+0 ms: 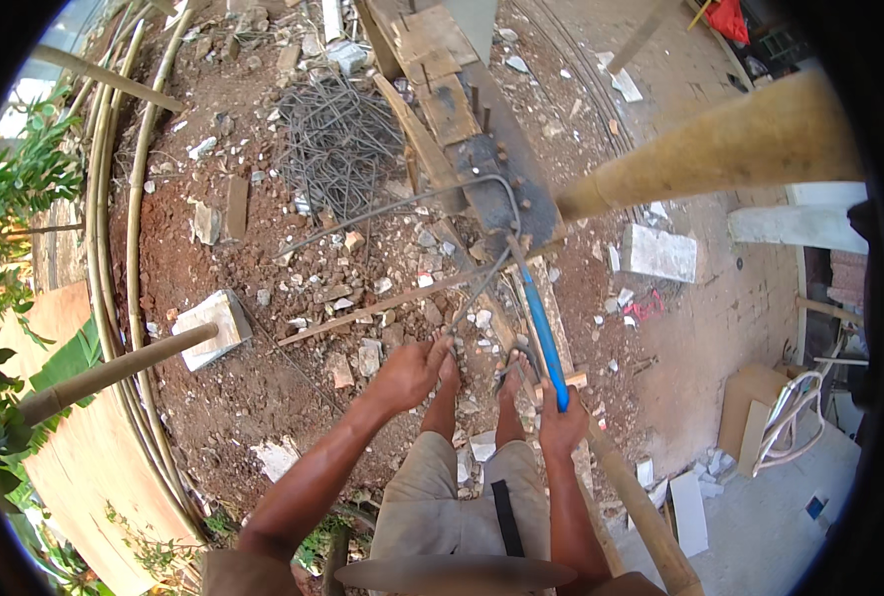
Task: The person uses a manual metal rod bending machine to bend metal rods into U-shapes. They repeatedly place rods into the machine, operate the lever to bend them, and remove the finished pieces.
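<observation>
1. My right hand (563,427) wraps the lower end of the blue lever (544,333), fingers folded around its grip. My left hand (409,375) has its fingers curled together at the near end of the rod (382,210); I cannot tell how hard they press.
2. The rod lies over the dark plate (486,206), turning in a rounded hook beside the pins (486,119) and running back to my left hand. The lever's head is at that near stretch.
3. If the head slips off the rod, I judge my right arm could lurch and my knuckles strike the bench edge.
4. A loose left grip could let the rod twist, spoiling the bend or swinging its long free arm.
5. My feet (515,370) are close below among broken rubble (370,356); uneven footing could cost me balance under a hard pull.
6. Materials: the rod is thin, grey metal; the lever's grip is smooth and bright. The strip (392,303) is narrow, straight and brown. The wire heap (332,149) is a dark, springy-looking tangle; the pole (710,149) is round, pale bamboo.
</observation>
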`<state>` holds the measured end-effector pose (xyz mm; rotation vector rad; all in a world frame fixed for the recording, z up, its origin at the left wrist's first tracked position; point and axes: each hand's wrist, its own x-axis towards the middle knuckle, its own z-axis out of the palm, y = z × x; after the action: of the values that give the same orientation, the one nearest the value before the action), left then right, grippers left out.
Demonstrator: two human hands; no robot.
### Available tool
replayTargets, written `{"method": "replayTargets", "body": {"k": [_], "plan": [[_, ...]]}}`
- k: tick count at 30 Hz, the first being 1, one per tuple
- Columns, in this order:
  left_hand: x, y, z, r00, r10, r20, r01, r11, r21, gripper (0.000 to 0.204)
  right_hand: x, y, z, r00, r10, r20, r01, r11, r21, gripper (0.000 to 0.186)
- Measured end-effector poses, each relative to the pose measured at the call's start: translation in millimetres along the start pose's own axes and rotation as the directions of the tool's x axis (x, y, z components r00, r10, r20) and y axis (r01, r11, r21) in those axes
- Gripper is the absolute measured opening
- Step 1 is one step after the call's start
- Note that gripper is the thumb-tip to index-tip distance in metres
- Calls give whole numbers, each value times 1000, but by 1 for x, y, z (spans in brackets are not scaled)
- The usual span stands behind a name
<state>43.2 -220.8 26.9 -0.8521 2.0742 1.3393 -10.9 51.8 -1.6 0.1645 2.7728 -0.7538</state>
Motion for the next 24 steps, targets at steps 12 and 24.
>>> {"method": "replayTargets", "body": {"k": [12, 24], "plan": [[-4, 5, 51, 920, -88, -382, 72, 996, -57, 54, 46, 22, -61, 989, -126, 81, 135, 983, -122, 50], [0, 0, 59, 897, -101, -430, 91, 995, -45, 61, 58, 28, -63, 987, -108, 123, 116, 992, -55, 51]]}}
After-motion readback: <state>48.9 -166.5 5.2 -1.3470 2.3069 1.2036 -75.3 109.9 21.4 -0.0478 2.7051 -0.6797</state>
